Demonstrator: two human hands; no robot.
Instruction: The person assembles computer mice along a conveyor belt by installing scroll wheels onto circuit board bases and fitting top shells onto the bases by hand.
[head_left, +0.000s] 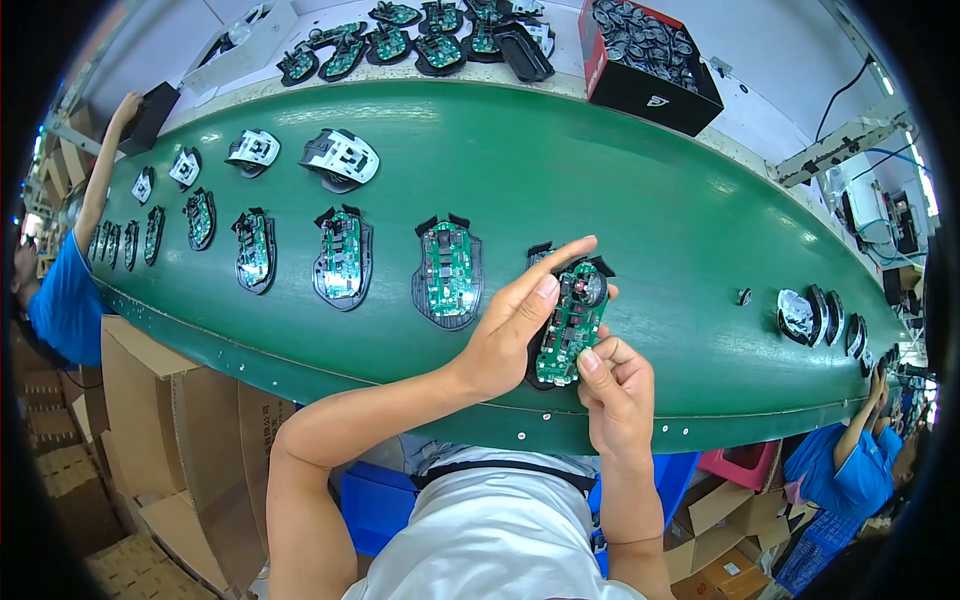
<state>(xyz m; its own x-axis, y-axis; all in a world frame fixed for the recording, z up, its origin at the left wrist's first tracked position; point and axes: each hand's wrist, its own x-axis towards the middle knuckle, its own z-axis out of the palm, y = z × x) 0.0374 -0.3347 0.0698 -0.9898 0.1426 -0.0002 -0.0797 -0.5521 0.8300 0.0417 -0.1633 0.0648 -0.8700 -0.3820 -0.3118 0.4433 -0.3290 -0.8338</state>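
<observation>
A green mouse circuit board point(570, 335) with a black scroll wheel at its far end is held up in front of me, over the green belt. My right hand point(615, 385) pinches its near right edge between thumb and fingers. At the board's left side, my left hand point(510, 330) rests its thumb against the edge. Its index finger is stretched out past the far end, and a fingertip shows beyond the board's right side. Partly hidden behind the board and hands, a black mouse base point(537, 372) lies on the belt.
A row of black mouse bases with boards point(447, 270) runs leftward along the belt point(620, 170), with white-topped shells point(342, 158) behind. More boards point(440, 50) and a box of small dark parts point(650, 100) fill the far shelf. Mouse shells point(797, 315) stand right. Blue-sleeved co-workers sit at both ends.
</observation>
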